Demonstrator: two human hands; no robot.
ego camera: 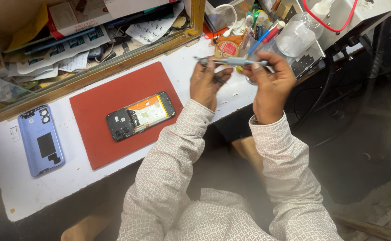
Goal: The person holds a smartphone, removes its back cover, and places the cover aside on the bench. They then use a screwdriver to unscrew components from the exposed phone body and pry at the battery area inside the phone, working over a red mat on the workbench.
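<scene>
While both hands lift, left hand (208, 84) and right hand (271, 85) fingers pinch screwdriver (235, 61), seemingly level.

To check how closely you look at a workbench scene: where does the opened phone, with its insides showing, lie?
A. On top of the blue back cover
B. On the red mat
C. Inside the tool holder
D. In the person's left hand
B: the opened phone lies flat on the red mat, apart from the blue back cover on the white bench, while both hands hold a slim screwdriver.
</scene>
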